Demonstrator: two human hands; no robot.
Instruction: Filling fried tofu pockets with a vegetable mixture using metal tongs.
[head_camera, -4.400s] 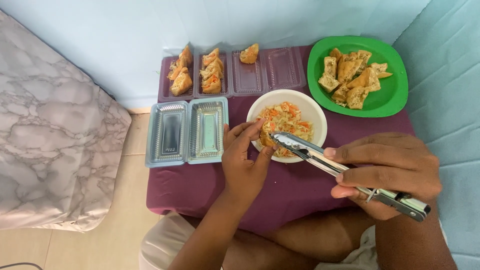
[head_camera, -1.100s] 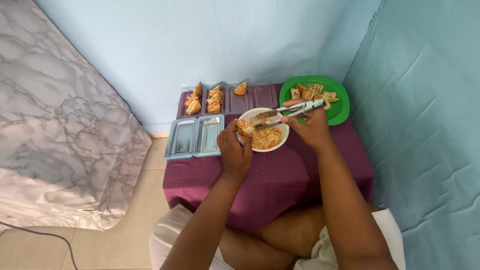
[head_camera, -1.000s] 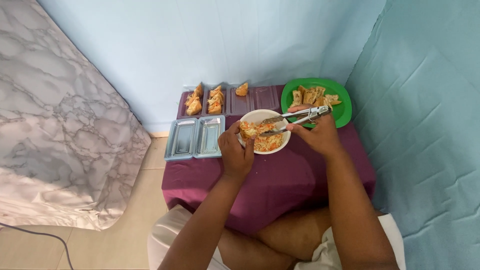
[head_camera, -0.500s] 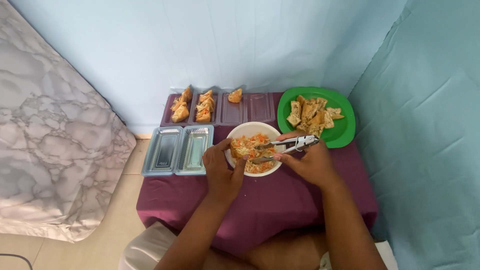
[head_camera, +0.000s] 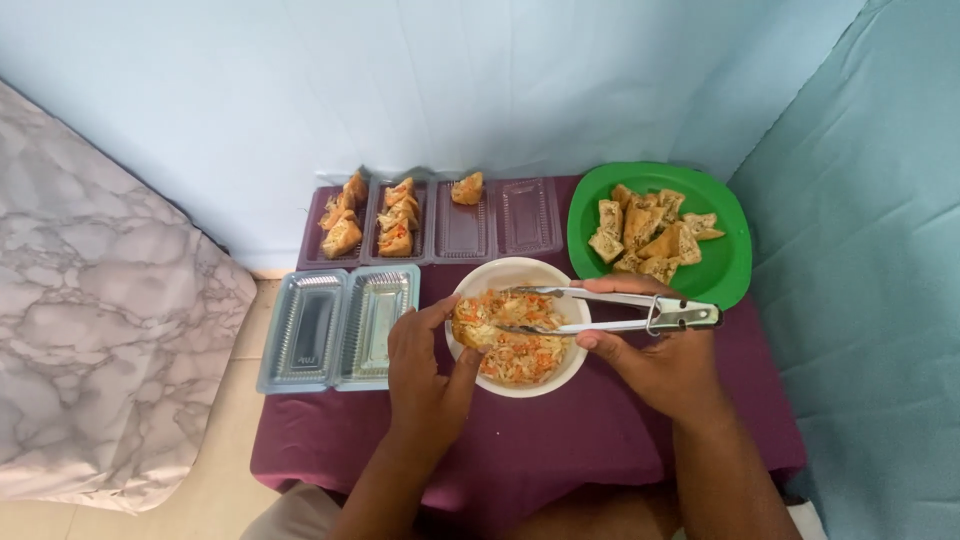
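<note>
My left hand (head_camera: 428, 372) holds a fried tofu pocket (head_camera: 476, 318) over the left rim of a white bowl (head_camera: 560, 375) of shredded orange and white vegetable filling (head_camera: 522, 352). My right hand (head_camera: 657, 360) grips metal tongs (head_camera: 610, 312) whose tips reach left into the bowl beside the pocket. A green plate (head_camera: 732, 262) with several unfilled tofu pieces sits at the right rear of the table.
Clear plastic trays (head_camera: 520, 215) at the back hold several stuffed pieces on the left, one piece in the third. An empty twin clear tray (head_camera: 338, 328) lies left of the bowl. The purple tablecloth (head_camera: 600, 440) covers the small table; a marbled mattress (head_camera: 100, 330) lies at left.
The camera came closer and steadied. The tongs moved down from above the green plate into the bowl, and my left hand stayed at the bowl's left rim with the pocket.
</note>
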